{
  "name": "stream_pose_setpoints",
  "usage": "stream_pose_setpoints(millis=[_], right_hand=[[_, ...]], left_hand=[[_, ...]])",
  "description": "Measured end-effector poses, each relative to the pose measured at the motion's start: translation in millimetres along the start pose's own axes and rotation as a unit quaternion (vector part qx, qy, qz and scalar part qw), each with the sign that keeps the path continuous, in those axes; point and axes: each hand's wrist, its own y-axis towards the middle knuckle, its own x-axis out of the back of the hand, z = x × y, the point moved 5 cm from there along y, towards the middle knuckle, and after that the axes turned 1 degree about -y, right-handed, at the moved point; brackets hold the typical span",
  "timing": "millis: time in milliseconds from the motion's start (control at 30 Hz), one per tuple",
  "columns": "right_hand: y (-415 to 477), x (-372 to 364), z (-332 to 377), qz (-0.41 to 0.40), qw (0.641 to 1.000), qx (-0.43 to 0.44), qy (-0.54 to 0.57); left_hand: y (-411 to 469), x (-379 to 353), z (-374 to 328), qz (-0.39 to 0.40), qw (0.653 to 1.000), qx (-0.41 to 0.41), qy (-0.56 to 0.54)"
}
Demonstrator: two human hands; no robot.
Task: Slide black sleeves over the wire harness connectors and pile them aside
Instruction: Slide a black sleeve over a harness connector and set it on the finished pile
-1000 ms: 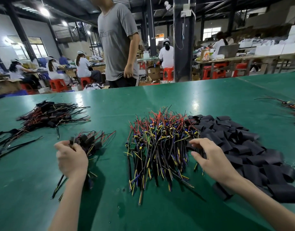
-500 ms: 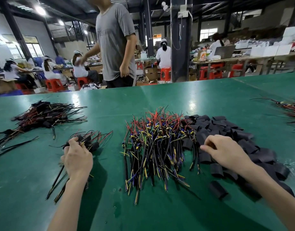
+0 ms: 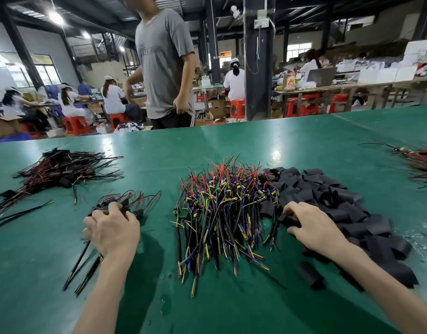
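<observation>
Atop green table (image 3: 292,145): sleeves (image 3: 340,196), harnesses (image 3: 222,208); red stools (image 3: 237,108) beyond.

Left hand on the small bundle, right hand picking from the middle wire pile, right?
No. The head view shows the right hand pinching a black sleeve on the sleeve pile, beside the wire pile. The left hand is on the small bundle, as stated.

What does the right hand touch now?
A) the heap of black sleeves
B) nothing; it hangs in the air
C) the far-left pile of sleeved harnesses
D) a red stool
A: the right hand lies at the near-left edge of the heap of black sleeves, fingers and thumb pinching one sleeve, beside the unsleeved wire harnesses.
</observation>
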Motion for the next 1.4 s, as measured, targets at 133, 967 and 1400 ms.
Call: stream_pose_setpoints(millis=[133,967,1400], right_hand=[[-2,1,5,-0.055,0.995,0.021,0.078],[-2,8,13,-0.071,0.959,0.019,0.273],[-7,10,24,-0.043,0.928,0.031,0.37]], left_hand=[[-7,-23,-30,0.088,0.989,-0.086,-0.087],[18,36,-123,0.15,0.926,-0.258,-0.23],[-80,23,-103,0.16,0.861,-0.429,-0.221]])
